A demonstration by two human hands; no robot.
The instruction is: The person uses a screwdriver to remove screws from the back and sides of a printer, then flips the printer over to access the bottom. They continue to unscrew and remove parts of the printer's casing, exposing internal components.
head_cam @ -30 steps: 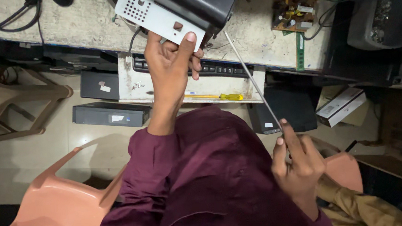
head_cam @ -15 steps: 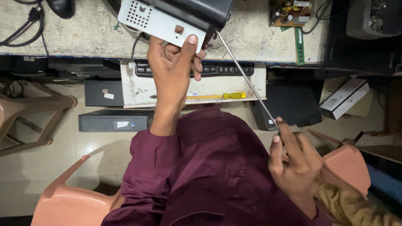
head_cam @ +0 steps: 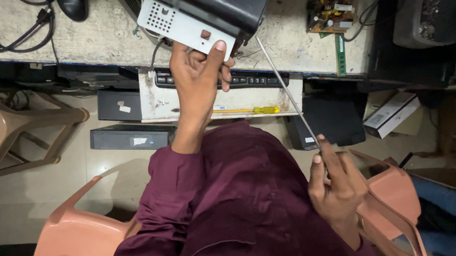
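Observation:
My left hand (head_cam: 199,72) grips the near corner of a black metal box with a perforated silver end plate (head_cam: 182,25), which rests on the desk's front edge. My right hand (head_cam: 336,184) holds the handle end of a long thin screwdriver (head_cam: 286,93) near my lap. Its shaft slants up and left, and the tip reaches the box's lower right corner. I sit in a pink plastic chair (head_cam: 76,237) and wear maroon clothing.
A keyboard (head_cam: 259,79) and a yellow-handled screwdriver (head_cam: 248,111) lie on a pull-out tray (head_cam: 184,104). A circuit board (head_cam: 328,6) and a mouse (head_cam: 73,5) sit on the desk. Black cases (head_cam: 131,136) and a plastic stool (head_cam: 17,130) stand on the floor.
The view has shifted slightly. The screwdriver's tip has moved closer to the box's corner while my left hand keeps its grip.

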